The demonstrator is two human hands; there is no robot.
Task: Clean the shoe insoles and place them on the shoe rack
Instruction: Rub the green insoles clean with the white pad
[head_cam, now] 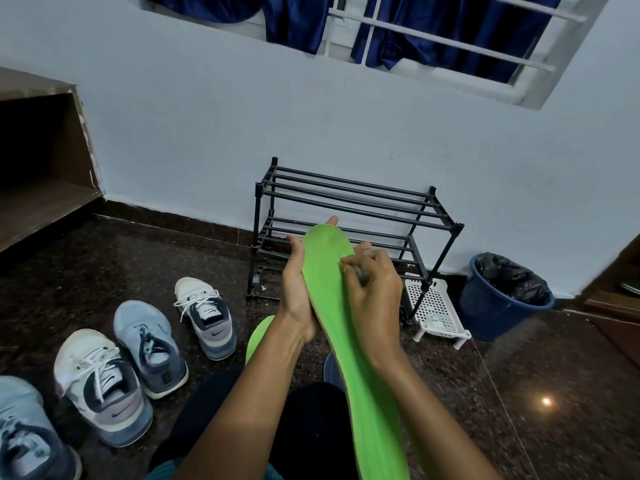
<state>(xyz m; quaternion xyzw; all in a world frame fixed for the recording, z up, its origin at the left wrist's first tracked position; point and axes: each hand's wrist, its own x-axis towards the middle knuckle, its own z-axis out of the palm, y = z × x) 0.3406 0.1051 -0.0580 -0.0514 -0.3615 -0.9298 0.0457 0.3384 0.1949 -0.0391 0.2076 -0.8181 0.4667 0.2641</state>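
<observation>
Both busy: left hand (297, 296) grips green insole (329, 268), right hand (375, 292) pinches it.

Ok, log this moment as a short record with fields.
left hand: grips held insole from beneath
right hand: pinches small item, too blurred to name, at held insole's right edge
held insole: green, toe end up, towards shoe rack
second insole: green, on floor below left forearm
shoe rack: black, against wall
shoes: four, on floor at left
</observation>
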